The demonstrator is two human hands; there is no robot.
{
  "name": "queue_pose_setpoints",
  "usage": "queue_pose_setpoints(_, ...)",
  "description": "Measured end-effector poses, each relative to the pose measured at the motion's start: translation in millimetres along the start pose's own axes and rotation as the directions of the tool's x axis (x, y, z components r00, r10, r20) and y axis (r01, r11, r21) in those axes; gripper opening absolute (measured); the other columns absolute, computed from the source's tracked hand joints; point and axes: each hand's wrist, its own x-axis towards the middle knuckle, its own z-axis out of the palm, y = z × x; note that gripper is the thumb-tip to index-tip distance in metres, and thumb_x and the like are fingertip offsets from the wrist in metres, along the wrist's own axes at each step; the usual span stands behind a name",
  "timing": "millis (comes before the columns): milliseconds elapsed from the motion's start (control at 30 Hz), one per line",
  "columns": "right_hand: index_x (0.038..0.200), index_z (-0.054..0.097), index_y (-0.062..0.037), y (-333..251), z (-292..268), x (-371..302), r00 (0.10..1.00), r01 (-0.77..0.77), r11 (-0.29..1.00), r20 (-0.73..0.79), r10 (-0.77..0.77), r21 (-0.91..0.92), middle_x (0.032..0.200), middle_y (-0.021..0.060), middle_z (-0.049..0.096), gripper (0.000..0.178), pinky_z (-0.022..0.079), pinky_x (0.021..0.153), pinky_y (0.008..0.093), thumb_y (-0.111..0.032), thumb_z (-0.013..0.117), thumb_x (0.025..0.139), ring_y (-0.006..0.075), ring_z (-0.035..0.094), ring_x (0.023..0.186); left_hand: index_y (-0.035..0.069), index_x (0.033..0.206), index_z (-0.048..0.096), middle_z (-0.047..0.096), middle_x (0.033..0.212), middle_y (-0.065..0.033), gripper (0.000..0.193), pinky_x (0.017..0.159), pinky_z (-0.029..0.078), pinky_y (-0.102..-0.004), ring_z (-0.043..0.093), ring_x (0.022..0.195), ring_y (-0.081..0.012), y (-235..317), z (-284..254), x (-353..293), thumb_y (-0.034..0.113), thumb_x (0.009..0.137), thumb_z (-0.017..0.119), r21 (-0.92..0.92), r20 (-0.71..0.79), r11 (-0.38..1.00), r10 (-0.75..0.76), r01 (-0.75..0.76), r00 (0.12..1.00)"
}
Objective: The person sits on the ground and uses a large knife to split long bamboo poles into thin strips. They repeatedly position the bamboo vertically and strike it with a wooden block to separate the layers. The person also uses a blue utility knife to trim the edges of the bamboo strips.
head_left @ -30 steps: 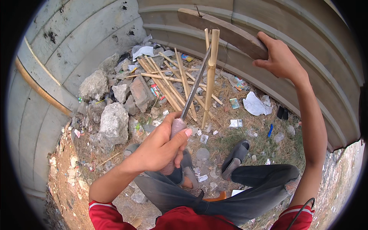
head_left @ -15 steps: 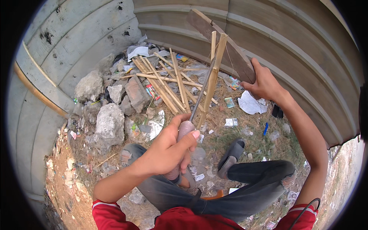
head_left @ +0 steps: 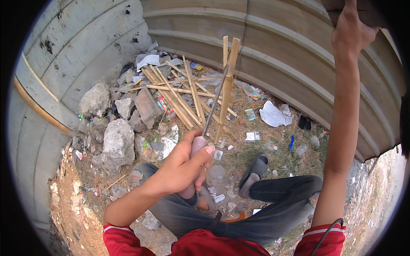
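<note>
My left hand [head_left: 177, 168] is wrapped round the pinkish handle of a large knife [head_left: 212, 110]. The long dark blade slants up and away from me, lodged in a split in an upright bamboo piece [head_left: 226, 98]. Two prongs of the bamboo stand apart above the blade, and its foot is down near the ground. High at the upper right, my right hand [head_left: 353, 34] grips a dark wooden board [head_left: 376, 15], well away from the bamboo. The picture's rim cuts off much of the board.
Split bamboo strips [head_left: 173, 96] lie crossed in a pile beyond the knife. Rocks [head_left: 118, 141] and rubble sit to the left. Corrugated metal sheets [head_left: 294, 64] wall the far side and right. Paper scraps [head_left: 273, 114] and a blue plastic piece [head_left: 291, 142] litter the grass.
My right hand has swung the board up and right, away from the bamboo top. The left hand still holds the knife in the split, and the view has shifted slightly.
</note>
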Motion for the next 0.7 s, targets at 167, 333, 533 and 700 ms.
queue_pose_setpoints(167, 0.120, 0.057, 0.0057, 33.5, -62.9, -202.8, -0.040, 0.177, 0.688, 0.693, 0.719, -0.704, 0.103, 0.0328, 0.069, 0.063, 0.052, 0.093, 0.0506, -0.023, 0.087, 0.073, 0.0496, 0.065, 0.105, -0.007, 0.155, 0.015, 0.057, 0.091, -0.0080, 0.068, 0.043, 0.047, -0.0302, 0.055, 0.051, -0.0136, -6.7, -7.0, 12.0, 0.024, 0.107, 0.053, -0.139, 0.019, 0.989, -0.051, 0.053, 0.999)
queue_pose_setpoints(333, 0.116, 0.058, 0.0052, 34.6, -66.5, -175.2, 0.161, 0.068, 0.640, 0.641, 0.750, -0.766, 0.102, 0.0306, 0.070, 0.060, 0.052, 0.091, 0.0476, -0.021, 0.088, 0.071, 0.0463, 0.067, 0.102, -0.004, 0.153, 0.020, 0.057, 0.091, -0.0087, 0.062, 0.042, 0.045, -0.0309, 0.053, 0.049, -0.0135, -87.2, -23.4, 31.7, 0.023, 0.108, 0.053, 0.059, -0.064, 0.992, -0.110, 0.114, 0.992)
queue_pose_setpoints(533, 0.117, 0.054, 0.0056, 53.3, -39.6, -116.6, 0.737, -0.289, 0.757, 0.368, 0.567, -0.587, 0.090, 0.0201, 0.072, 0.061, 0.056, 0.075, 0.0397, -0.029, 0.086, 0.079, 0.0261, 0.071, 0.078, -0.002, 0.151, 0.028, 0.053, 0.085, -0.0063, 0.056, 0.041, 0.042, -0.0308, 0.050, 0.047, -0.0124, -114.1, -38.3, 55.3, 0.023, 0.108, 0.053, -0.013, -0.129, 0.997, -0.075, 0.074, 0.989)
queue_pose_setpoints(700, 0.124, 0.045, 0.0025, 84.7, -75.4, -280.0, 0.526, -0.197, 0.721, 0.549, 0.650, -0.665, 0.096, 0.0330, 0.070, 0.065, 0.055, 0.082, 0.0518, -0.027, 0.083, 0.081, 0.0536, 0.068, 0.093, -0.002, 0.148, 0.031, 0.051, 0.084, -0.0054, 0.051, 0.041, 0.043, -0.0294, 0.048, 0.048, -0.0102, -138.4, -39.7, 78.9, 0.024, 0.109, 0.052, -0.039, -0.112, 0.997, -0.074, 0.070, 0.991)
